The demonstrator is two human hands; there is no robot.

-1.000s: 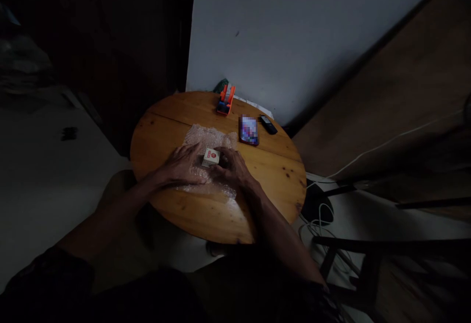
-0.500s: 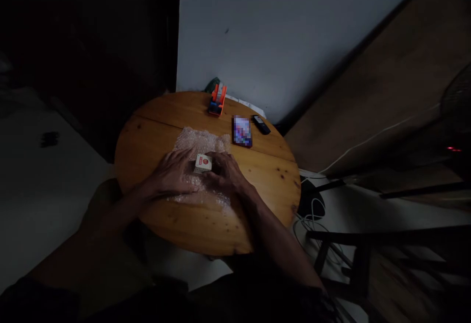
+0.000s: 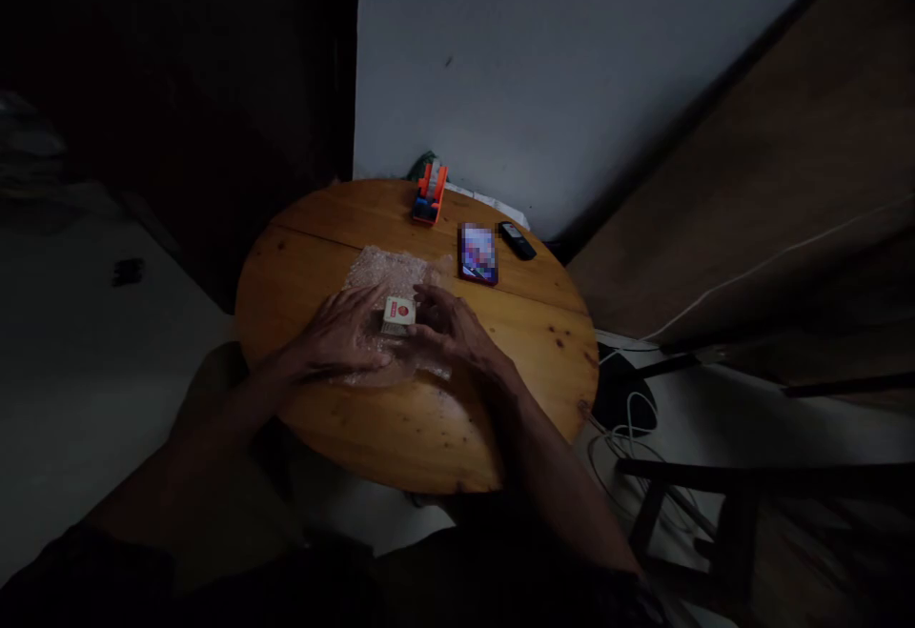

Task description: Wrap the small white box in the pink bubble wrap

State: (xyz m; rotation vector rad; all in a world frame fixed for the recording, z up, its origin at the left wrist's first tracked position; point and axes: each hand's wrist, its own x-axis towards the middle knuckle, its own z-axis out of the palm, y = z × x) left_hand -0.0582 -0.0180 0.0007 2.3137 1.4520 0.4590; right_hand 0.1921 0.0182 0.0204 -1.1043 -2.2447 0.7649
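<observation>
A small white box [image 3: 398, 314] with a red mark on top sits on a sheet of bubble wrap [image 3: 373, 270], which is spread over the round wooden table [image 3: 400, 428]. To the left of the box, my left hand [image 3: 347, 331] lies on the wrap, fingers stretched out and thumb apart. My right hand [image 3: 452, 321] is at the box's right side, thumb and fingers spread apart; its thumb is close to the box, and whether it touches I cannot tell.
Toward the wall stands an orange tape dispenser [image 3: 430, 192]. A phone [image 3: 478, 254] with a lit, blurred screen lies beside a dark handset [image 3: 517, 241]. White cables [image 3: 629, 433] hang at the right, near a dark wooden chair [image 3: 736, 514].
My right hand has opened and its fingers have drawn back slightly from the box. The left hand stays on the wrap. The whole view has shifted slightly.
</observation>
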